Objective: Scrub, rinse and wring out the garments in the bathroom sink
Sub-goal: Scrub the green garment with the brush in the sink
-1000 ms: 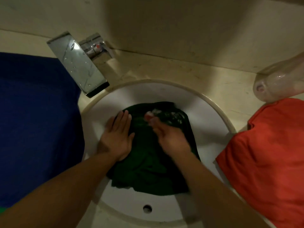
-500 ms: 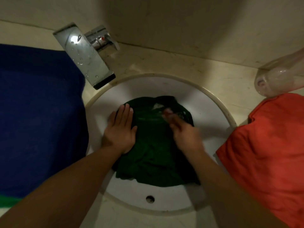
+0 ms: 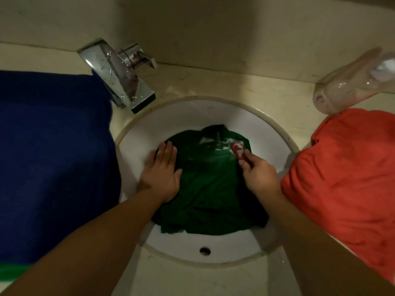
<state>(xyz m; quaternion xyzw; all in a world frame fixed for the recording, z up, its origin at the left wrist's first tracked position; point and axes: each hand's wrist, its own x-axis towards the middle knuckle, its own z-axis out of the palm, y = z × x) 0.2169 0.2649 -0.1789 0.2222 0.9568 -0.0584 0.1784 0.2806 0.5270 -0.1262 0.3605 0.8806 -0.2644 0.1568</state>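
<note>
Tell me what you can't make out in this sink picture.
All in the head view.
The red object pinched by the right hand: too small and dim to identify.
The sink drain: hidden under the green garment.
The blue garment and orange garment: cut off by the left and right edges.
The clear bottle: runs off the right edge.

Sink [image 3: 171,116] with laundry on either side.
A garment [image 3: 209,189] lies in the sink, left hand [image 3: 161,174] on its left part, right hand [image 3: 259,176] with a small object [image 3: 237,151] on its right. Faucet [image 3: 121,77] behind-left; left cloth [image 3: 53,157] and right cloth [image 3: 346,171] flank the sink, a bottle [image 3: 346,82] behind the right one.
</note>
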